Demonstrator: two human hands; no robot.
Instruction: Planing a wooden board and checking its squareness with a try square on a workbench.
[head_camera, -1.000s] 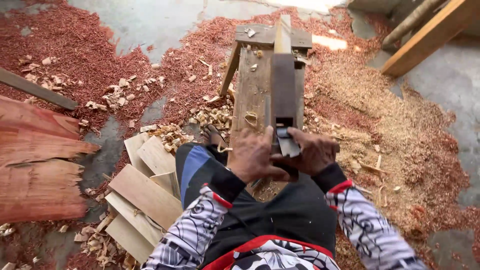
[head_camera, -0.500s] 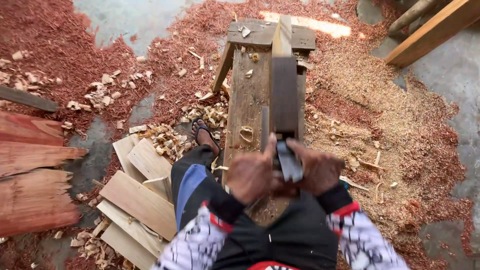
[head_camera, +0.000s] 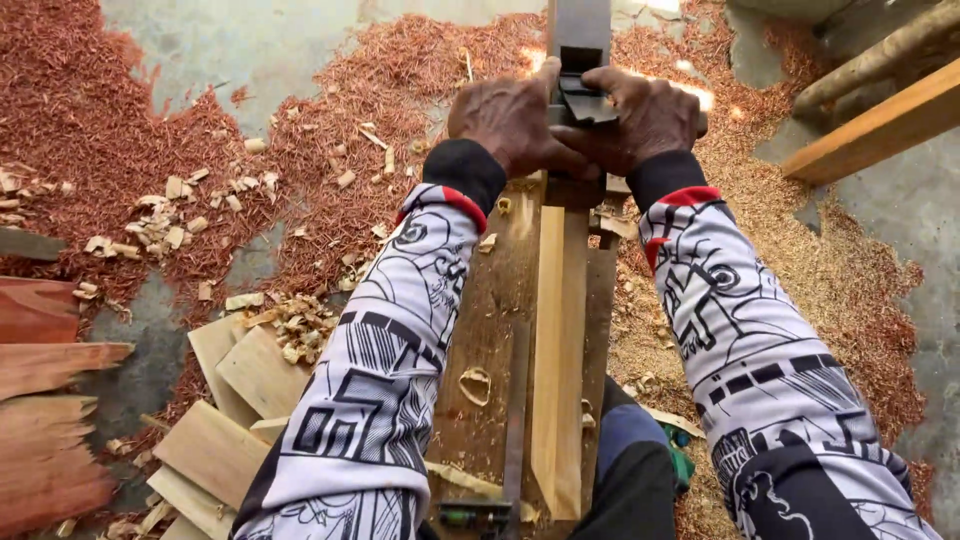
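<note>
Both arms are stretched forward over a dark wooden bench (head_camera: 480, 330). My left hand (head_camera: 510, 125) and my right hand (head_camera: 645, 115) grip the handles of a long wooden hand plane (head_camera: 580, 50) at the top of the view. The plane rides on a pale narrow plank (head_camera: 558, 340) that lies lengthwise on the bench. Curled shavings (head_camera: 475, 385) lie on the bench beside the plank. The plane's front end runs out of view.
Red sawdust (head_camera: 100, 120) and pale shavings (head_camera: 850, 280) cover the concrete floor. Cut pale boards (head_camera: 235, 400) are stacked lower left, reddish planks (head_camera: 45, 400) lie at the left edge, and timber beams (head_camera: 880, 125) sit upper right.
Both hands have pushed the plane forward along the plank, from near my body to the far end. My arms are now extended and the bare planed plank shows behind them.
</note>
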